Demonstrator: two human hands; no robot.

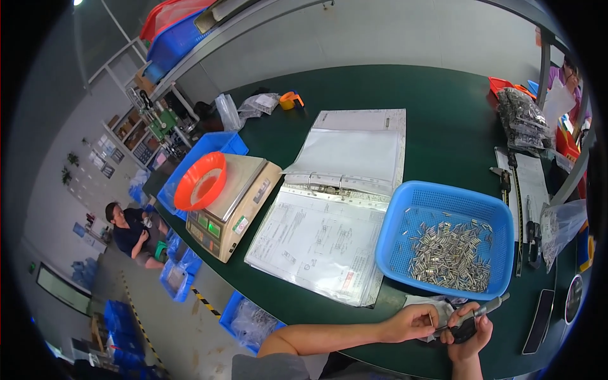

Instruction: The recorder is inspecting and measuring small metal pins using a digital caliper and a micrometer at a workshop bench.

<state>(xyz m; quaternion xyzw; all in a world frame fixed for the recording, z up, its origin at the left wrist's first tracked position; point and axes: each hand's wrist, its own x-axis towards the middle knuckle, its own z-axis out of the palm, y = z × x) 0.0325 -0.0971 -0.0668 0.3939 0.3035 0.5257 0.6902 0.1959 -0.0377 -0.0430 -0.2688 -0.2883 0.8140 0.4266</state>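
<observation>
1. Left hand (415, 322) pinches a small metal part (431, 319), apparently against the micrometer (474, 315).
2. Right hand (470, 330) grips the micrometer, just below the blue basket (405, 218) of metal parts (451, 254).
3. Open binder (335, 209) lies left.

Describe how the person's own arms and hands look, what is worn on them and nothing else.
Both forearms are bare, with no long sleeves. The left hand and right hand wear no gloves. No watch, ring or wristband can be made out. A grey short-sleeved top shows at the lower edge by the left upper arm.
</observation>
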